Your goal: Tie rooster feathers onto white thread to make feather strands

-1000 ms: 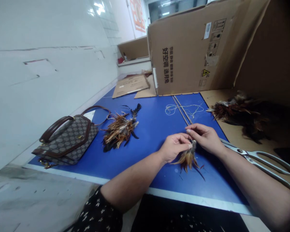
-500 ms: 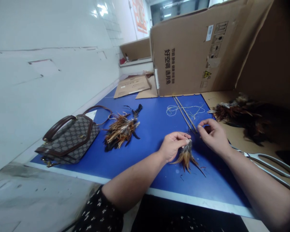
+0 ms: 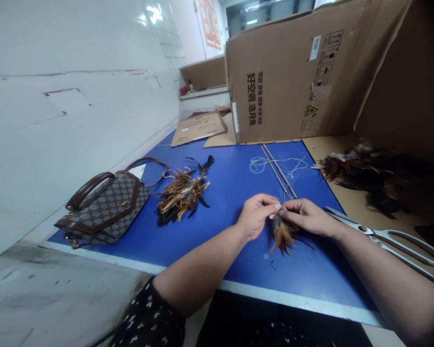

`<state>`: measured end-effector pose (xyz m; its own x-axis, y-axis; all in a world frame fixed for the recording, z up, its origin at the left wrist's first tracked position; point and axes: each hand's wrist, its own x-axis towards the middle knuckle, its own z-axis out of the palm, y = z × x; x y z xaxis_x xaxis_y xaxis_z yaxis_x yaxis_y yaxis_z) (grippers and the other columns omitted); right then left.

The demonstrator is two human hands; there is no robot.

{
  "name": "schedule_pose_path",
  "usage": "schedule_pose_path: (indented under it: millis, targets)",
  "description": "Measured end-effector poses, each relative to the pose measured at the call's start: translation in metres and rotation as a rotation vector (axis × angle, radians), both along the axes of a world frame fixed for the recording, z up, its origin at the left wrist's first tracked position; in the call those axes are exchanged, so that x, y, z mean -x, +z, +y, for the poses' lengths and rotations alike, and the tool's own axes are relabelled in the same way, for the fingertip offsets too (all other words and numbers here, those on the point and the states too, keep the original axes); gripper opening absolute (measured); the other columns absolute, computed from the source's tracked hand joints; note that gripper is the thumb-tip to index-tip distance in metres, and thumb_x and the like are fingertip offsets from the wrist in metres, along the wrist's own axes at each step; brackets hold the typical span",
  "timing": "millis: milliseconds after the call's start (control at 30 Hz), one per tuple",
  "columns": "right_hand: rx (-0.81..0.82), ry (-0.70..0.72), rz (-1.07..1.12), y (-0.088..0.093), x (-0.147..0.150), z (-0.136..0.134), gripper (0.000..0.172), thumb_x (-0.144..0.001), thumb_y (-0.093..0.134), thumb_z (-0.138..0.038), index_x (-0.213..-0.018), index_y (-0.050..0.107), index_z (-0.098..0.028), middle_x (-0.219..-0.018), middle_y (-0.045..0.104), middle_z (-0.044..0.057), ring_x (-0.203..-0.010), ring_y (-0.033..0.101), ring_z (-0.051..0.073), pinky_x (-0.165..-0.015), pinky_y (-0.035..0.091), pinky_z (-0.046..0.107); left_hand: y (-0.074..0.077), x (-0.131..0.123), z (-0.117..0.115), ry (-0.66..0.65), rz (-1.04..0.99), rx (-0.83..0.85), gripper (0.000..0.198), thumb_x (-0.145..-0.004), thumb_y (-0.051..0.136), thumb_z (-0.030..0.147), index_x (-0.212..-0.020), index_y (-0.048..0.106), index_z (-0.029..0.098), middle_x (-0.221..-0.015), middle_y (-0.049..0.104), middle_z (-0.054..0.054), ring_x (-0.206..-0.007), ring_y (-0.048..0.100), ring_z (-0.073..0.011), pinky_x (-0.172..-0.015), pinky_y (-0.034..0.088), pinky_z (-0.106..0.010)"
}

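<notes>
Two hands: left hand (image 3: pixel 255 217) and right hand (image 3: pixel 309 217) meet low over the counter (image 3: pixel 231 183); each grip is pinched closed on the quill end of the feather bundle (image 3: pixel 282 233).
Bundle position: between both hands, tips fanning toward the near edge.
Handling (judged): very light, soft, easily crushed; hold at the stiff quills, not the vanes.
Farther: scissors (image 3: pixel 383 236) right; loose feather pile (image 3: pixel 183 193) and handbag (image 3: pixel 104 207) left; string (image 3: pixel 271 164) beyond.

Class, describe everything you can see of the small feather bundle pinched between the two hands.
The small feather bundle is a tuft of slim brown, orange and black feathers, gathered at the top and fanning toward the person. The left hand and right hand pinch its gathered end over the blue tabletop.
</notes>
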<state>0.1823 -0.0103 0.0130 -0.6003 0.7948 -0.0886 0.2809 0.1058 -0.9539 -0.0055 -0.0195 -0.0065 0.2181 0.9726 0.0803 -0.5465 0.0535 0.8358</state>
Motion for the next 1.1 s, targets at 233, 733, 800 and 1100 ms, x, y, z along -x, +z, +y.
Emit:
schedule_pose_path:
  millis: [233,733,800,1100]
  targets:
    - [0.01,-0.035,0.01,0.003,0.0,0.001,0.046,-0.09,0.066,-0.061,-0.079,0.06,-0.017,-0.055,0.048,-0.005,-0.049,0.039,0.009,-0.048,0.03,0.023,0.0,0.003,0.004,0.009,0.075,0.003,0.033,-0.068,0.09,0.029,-0.08,0.064,0.012,-0.079,0.067,-0.003,-0.062,0.054,-0.0065,-0.059,0.038,-0.023]
    - [-0.098,-0.087,-0.065,0.005,-0.003,0.003,0.045,-0.089,0.065,-0.062,-0.083,0.064,-0.017,-0.058,0.055,-0.003,-0.05,0.047,0.011,-0.05,0.035,0.025,0.002,0.007,0.004,0.006,0.316,-0.083,0.036,-0.075,0.085,0.039,-0.086,0.064,0.012,-0.068,0.068,-0.003,-0.053,0.057,-0.0073,-0.056,0.046,-0.022]
    - [-0.172,-0.19,-0.09,0.008,-0.007,0.005,0.044,-0.089,0.065,-0.062,-0.085,0.064,-0.018,-0.057,0.057,-0.002,-0.051,0.051,0.013,-0.051,0.038,0.026,0.002,0.008,0.005,-0.024,0.329,-0.074,0.036,-0.075,0.085,0.038,-0.086,0.063,0.012,-0.067,0.068,-0.003,-0.052,0.057,-0.0074,-0.055,0.045,-0.022]
    - [0.005,0.009,-0.038,0.012,-0.013,0.009,0.051,-0.09,0.062,-0.065,-0.101,0.066,-0.016,-0.075,0.068,0.003,-0.06,0.062,0.015,-0.059,0.048,0.027,0.003,0.01,0.001,-0.149,0.375,-0.034,0.033,-0.076,0.083,0.036,-0.083,0.059,0.014,-0.061,0.064,0.0,-0.047,0.054,-0.0065,-0.048,0.04,-0.019]
